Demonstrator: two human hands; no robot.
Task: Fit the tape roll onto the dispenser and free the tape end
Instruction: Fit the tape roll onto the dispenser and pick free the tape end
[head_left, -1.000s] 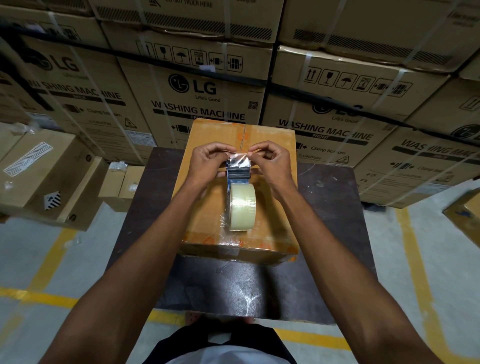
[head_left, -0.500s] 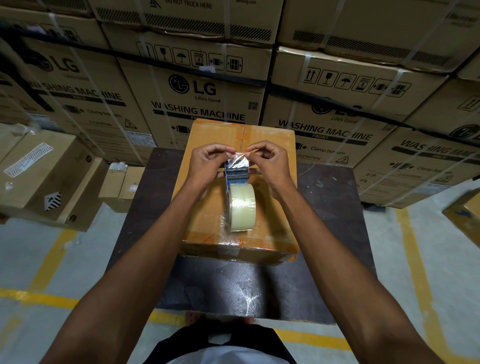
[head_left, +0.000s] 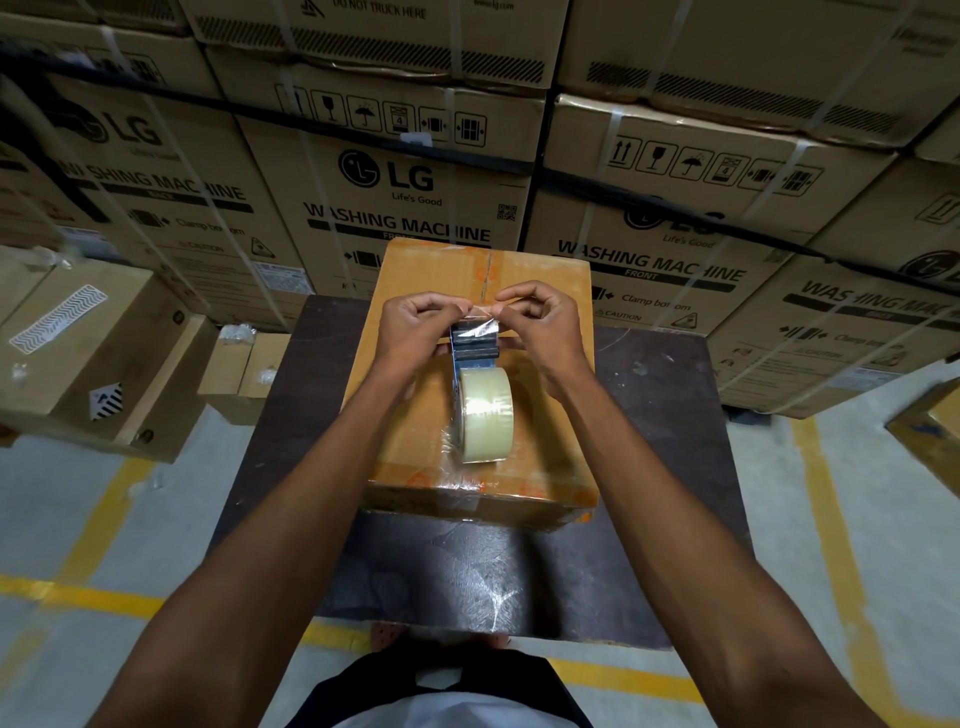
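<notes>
A roll of clear tape (head_left: 487, 414) sits on a dark tape dispenser (head_left: 475, 345), which rests on an orange-brown cardboard box (head_left: 415, 431). A shiny strip of loose tape end (head_left: 479, 318) runs from the dispenser's far end up to my fingers. My left hand (head_left: 415, 327) pinches the strip's left corner between thumb and forefinger. My right hand (head_left: 540, 327) pinches its right corner in the same way. Both hands hover just above the dispenser's front, over the far half of the box.
The box lies on a dark table (head_left: 493, 577). Behind it rises a wall of stacked washing machine cartons (head_left: 405, 208). Smaller cartons (head_left: 83, 353) stand on the floor at the left. Yellow lines (head_left: 831, 519) mark the grey floor.
My hands have stayed at the dispenser's far end; the tape end is lifted slightly higher between my fingertips. The roll and box have not moved.
</notes>
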